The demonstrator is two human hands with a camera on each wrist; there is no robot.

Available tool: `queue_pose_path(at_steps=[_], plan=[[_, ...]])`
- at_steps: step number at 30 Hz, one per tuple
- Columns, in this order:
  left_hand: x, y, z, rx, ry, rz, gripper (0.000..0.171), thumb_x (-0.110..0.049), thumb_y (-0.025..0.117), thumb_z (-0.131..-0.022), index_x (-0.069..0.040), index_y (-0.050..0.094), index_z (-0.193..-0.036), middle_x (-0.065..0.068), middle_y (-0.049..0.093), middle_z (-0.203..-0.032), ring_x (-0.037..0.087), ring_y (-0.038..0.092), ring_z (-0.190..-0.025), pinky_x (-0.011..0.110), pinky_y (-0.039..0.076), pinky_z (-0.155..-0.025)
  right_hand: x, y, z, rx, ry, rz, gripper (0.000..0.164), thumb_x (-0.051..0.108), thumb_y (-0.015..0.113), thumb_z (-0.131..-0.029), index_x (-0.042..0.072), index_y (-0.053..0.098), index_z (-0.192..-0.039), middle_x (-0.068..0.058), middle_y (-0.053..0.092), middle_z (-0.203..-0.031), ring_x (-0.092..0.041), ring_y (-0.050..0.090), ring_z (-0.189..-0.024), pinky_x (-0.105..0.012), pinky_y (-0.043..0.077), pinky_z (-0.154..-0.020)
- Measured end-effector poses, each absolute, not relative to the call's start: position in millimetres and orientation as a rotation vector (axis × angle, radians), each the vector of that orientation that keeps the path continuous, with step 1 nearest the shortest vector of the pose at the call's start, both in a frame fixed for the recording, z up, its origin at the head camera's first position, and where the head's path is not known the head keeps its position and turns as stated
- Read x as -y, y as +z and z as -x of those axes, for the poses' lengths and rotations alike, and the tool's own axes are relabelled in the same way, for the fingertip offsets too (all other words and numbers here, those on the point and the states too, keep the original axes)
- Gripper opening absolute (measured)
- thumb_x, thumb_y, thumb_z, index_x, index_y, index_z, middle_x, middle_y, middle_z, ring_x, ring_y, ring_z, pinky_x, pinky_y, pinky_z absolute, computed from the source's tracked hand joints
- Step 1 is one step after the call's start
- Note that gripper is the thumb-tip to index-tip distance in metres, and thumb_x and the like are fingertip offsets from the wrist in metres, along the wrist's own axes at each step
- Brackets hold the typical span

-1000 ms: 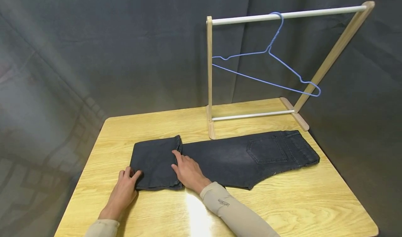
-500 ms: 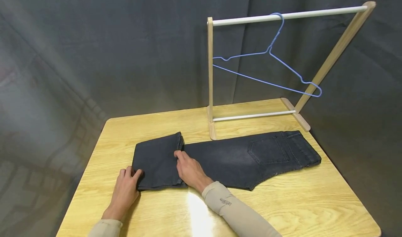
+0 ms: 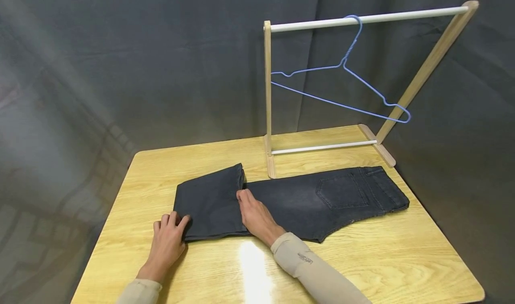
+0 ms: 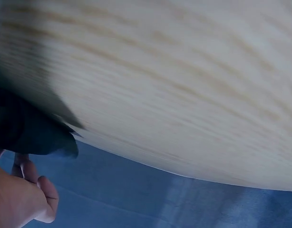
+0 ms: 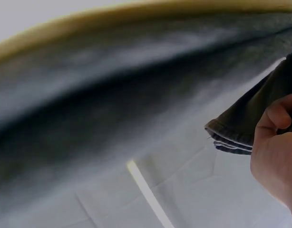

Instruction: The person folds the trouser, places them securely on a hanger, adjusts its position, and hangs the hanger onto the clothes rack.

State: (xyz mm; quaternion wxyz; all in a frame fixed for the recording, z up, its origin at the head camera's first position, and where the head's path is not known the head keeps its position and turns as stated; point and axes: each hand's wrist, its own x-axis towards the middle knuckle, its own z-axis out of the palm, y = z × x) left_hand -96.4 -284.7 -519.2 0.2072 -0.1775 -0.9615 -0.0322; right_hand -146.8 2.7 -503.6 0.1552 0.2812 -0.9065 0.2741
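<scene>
Right hand (image 3: 259, 217): bent fingers and thumb grasp the jeans (image 3: 289, 210) at the folded-over hem (image 3: 241, 176); a grip here probably holds the layers together.
Left hand (image 3: 166, 246): at the jeans' folded end, thumb over the cloth, fingers bent beside the edge; whether it truly pinches cannot be told. Likely placed to steady the crease while the other hand manages the hem.
Jeans: lengthwise on the table (image 3: 362, 268), lower leg doubled back over the rest.
Hem: on top of the jeans; right wrist view shows several stacked edges, consistent with both legs being folded together.
Pocket (image 3: 342, 191): on the jeans' upper face, near the waistband (image 3: 388, 190), at the end opposite the fold; that end lies flat, no hand on it.
Table: beneath the jeans; presumably chosen as a flat surface to smooth cloth on.
Rack (image 3: 268, 94): stands on the table just beyond the jeans, apart from them; set back, it seems, to leave working room.
Hanger (image 3: 344, 61): above and beyond the jeans, hooked on the rack's top bar, bearing no garment.
Curtain (image 3: 181, 71): behind everything, well beyond the jeans.
</scene>
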Motion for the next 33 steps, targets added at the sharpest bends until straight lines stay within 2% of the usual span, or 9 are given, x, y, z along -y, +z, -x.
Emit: queue_pose_path(at_steps=[11, 16, 27, 30, 33], plan=[[277, -523, 97, 2.671, -0.067, 0.575, 0.067, 0.008, 0.083, -0.060, -0.014, 0.067, -0.120, 0.017, 0.053, -0.106, 0.037, 0.047, -0.097, 0.053, 0.035, -0.076, -38, -505, 138, 2.582, 0.773, -0.775, 0.004, 0.011, 0.040, -0.107, 0.010, 0.044, -0.108, 0.000, 0.043, -0.091, -0.001, 0.030, -0.053, -0.015, 0.029, -0.045], [274, -524, 99, 2.685, -0.063, 0.612, 0.068, 0.006, 0.082, -0.059, -0.014, 0.066, -0.122, 0.017, 0.054, -0.113, 0.038, 0.048, -0.102, 0.054, 0.035, -0.080, -61, -509, 135, 2.590, 0.744, -0.718, 0.001, 0.009, 0.045, -0.105, 0.009, 0.045, -0.106, 0.000, 0.044, -0.090, -0.002, 0.033, -0.055, -0.016, 0.032, -0.047], [268, -521, 103, 2.639, -0.049, 0.719, 0.065, -0.008, 0.084, -0.061, -0.016, 0.067, -0.123, 0.016, 0.055, -0.114, 0.035, 0.051, -0.104, 0.051, 0.034, -0.080, -99, -510, 132, 2.610, 0.772, -0.615, 0.005, 0.013, 0.043, -0.106, 0.009, 0.046, -0.104, 0.002, 0.047, -0.089, -0.004, 0.039, -0.059, -0.017, 0.036, -0.051], [266, -521, 104, 2.632, -0.049, 0.752, 0.064, -0.008, 0.086, -0.060, -0.015, 0.068, -0.121, 0.015, 0.057, -0.114, 0.034, 0.052, -0.104, 0.051, 0.035, -0.080, -106, -511, 132, 2.642, 0.780, -0.583, 0.004, 0.012, 0.048, -0.105, 0.009, 0.045, -0.106, 0.001, 0.050, -0.087, -0.004, 0.038, -0.057, -0.018, 0.034, -0.049], [264, -523, 105, 2.629, -0.056, 0.791, 0.062, -0.005, 0.084, -0.061, -0.014, 0.067, -0.120, 0.014, 0.058, -0.113, 0.034, 0.052, -0.103, 0.051, 0.036, -0.080, -110, -512, 133, 2.715, 0.789, -0.541, 0.016, 0.010, 0.055, -0.101, 0.010, 0.044, -0.113, -0.002, 0.059, -0.089, -0.003, 0.038, -0.053, -0.019, 0.033, -0.048]])
